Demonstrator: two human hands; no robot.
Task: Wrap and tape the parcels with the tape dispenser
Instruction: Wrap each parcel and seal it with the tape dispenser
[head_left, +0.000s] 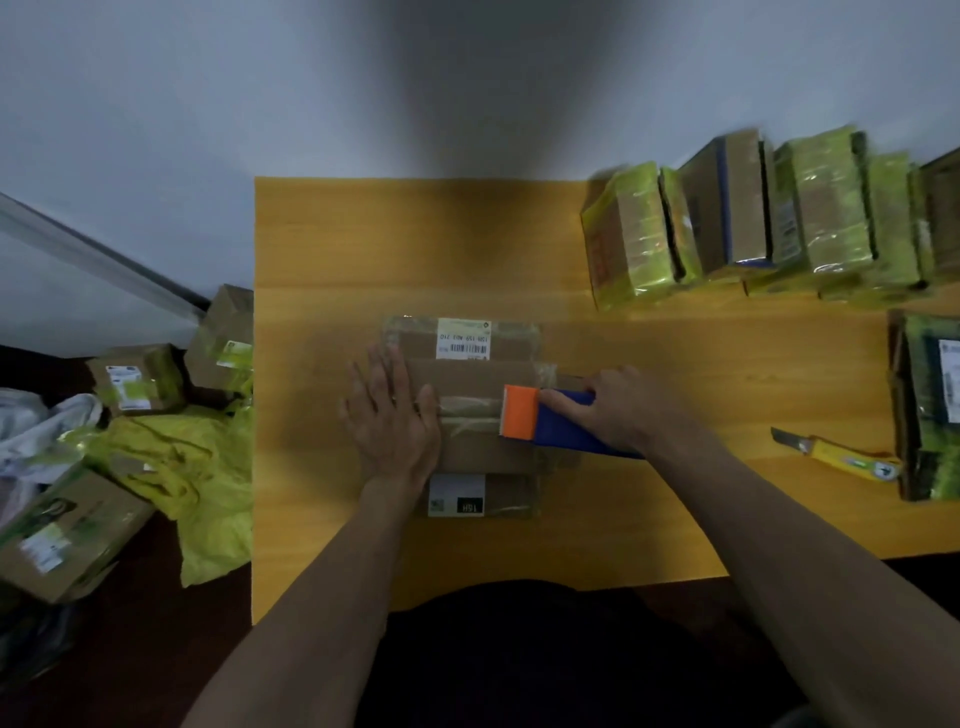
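The brown cardboard parcel at the middle of the yellow wooden table bears two labels; the white label on its far end carries a barcode and a line of upside-down characters that looks like "10H 159 A02 210", though blur leaves this uncertain; the white-and-black sticker on its near end shows "H91" or "16H" upside down, too soft to settle; labels on the other boxes are unreadable.
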